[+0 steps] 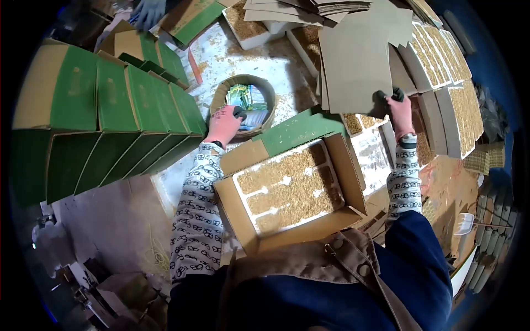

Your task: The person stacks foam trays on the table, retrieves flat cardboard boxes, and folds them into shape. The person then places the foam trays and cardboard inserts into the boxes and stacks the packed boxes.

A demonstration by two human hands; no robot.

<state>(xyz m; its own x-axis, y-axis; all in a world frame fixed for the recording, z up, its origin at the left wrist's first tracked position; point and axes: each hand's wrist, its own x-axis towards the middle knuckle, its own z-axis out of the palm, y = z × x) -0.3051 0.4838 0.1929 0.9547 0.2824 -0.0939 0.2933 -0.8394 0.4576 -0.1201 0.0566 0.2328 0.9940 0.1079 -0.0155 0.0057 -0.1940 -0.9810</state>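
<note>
The bench [212, 58], white and flake-strewn, has bare room beyond the tub. Green-and-tan cartons [113, 102] line its left edge. At the near edge, an open carton [309, 228] contains a white tray [274, 211] of coarse brown filler [292, 194]. Right hand [401, 113]: fingers curled at the corner of flat grey cardboard [356, 69], grip undetermined. Round tub [265, 90], mid-bench: glossy packets [254, 99]; left hand [225, 124] reaches inside, finger closure undetermined.

Pale, littered worktop [284, 71], upper middle of the frame: round tub [269, 95] near centre, red strip [194, 66] upper left, tray [255, 42] at top.
</note>
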